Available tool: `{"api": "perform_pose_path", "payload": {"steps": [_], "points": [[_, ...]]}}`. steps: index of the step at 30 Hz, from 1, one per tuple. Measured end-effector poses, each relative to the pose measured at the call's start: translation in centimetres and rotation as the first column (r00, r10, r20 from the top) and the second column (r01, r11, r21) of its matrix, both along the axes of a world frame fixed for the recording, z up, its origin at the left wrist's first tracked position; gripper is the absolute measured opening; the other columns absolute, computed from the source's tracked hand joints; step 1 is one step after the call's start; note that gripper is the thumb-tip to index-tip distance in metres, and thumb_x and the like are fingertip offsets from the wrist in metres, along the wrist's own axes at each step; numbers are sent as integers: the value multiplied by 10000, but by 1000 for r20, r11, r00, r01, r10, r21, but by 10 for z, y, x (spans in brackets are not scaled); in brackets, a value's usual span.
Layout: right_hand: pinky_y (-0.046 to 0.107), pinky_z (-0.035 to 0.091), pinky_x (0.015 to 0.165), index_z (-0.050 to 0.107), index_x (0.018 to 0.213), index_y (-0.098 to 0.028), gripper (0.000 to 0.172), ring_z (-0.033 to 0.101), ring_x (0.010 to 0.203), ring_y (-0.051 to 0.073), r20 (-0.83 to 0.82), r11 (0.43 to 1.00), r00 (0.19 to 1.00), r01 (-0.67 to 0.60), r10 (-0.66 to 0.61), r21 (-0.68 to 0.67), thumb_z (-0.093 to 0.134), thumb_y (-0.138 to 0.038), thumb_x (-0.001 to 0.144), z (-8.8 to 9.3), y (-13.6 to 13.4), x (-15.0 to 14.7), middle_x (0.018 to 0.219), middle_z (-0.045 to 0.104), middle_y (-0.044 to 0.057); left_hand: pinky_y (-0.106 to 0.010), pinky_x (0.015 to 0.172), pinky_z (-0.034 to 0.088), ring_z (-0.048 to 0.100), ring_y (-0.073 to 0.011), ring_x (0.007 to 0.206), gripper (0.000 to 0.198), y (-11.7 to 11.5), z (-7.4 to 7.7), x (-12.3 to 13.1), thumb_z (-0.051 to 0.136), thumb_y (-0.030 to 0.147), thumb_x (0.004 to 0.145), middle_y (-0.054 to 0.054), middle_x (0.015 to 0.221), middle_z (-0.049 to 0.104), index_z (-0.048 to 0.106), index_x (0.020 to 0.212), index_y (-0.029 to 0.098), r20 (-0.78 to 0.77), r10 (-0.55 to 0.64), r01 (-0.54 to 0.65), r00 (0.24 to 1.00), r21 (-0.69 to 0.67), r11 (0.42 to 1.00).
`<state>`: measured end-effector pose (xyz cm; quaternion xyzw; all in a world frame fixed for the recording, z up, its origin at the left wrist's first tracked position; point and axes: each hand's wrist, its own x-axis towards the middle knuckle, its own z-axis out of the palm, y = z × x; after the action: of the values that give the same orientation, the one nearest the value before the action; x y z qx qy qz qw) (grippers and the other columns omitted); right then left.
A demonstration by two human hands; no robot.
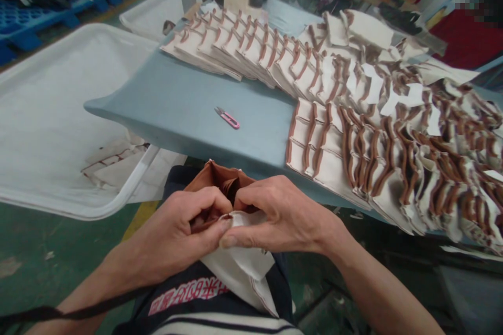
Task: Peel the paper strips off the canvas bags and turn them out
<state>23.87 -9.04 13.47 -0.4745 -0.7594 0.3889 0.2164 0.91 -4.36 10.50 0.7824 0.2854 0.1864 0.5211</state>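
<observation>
Over my lap, my left hand [196,230] and my right hand [279,214] come together on a sewn piece of white and brown fabric [243,267]. Both hands pinch its edge between thumb and fingers, the thumb tips close to each other. The brown side opens upward behind my fingers like a pocket, while the white side hangs down toward my apron [188,293]. Part of the pinched edge is hidden by my fingers. Beyond my hands, a pair of pink-handled thread snips [227,117] lies on the blue-grey table [173,99], touched by neither hand.
Long overlapping rows of white pieces with brown edging [326,152] cover the table's right side and back. To the left stands a white plastic tub [98,209] with a few pieces [118,162] inside. Blue pallets [70,10] with dark goods are at far left.
</observation>
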Motion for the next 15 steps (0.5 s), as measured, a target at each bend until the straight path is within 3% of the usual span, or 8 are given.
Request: {"api": "perform_pose_path", "payload": {"steps": [4,7,12,15], "points": [[317,233,612,359,694,-237,504,325,592,121,-45,988,999,14,-21,-154,386,-429,1159,3,0,1,646,366,-49,-190,492,387,507,-102,547,163,-4,-9,0,611,214,963,58,658,582,725,847,195,17,46,-47,999,55,997],[302,223,574,305,698,-245,504,291,592,122,-134,962,989,22,-60,-272,330,-464,1152,0,1,2,656,312,-43,-201,479,380,514,-102,519,159,-6,-14,-2,606,184,969,57,659,632,738,883,208,36,43,-47,998,137,989],[270,234,531,362,693,-245,631,290,618,112,-261,878,954,6,-149,-478,452,-733,1082,-12,-1,4,674,323,-43,-205,633,497,708,-114,653,169,-8,-20,-7,579,134,1059,35,805,764,715,1014,226,86,-31,-4,996,377,926],[258,191,506,426,693,-235,722,250,587,91,-369,816,902,-35,-222,-578,570,-886,968,-22,-5,3,647,307,-67,-216,650,489,706,-117,674,189,-9,-25,-10,514,149,1132,32,817,728,678,1097,238,97,-58,-2,994,523,852]]}}
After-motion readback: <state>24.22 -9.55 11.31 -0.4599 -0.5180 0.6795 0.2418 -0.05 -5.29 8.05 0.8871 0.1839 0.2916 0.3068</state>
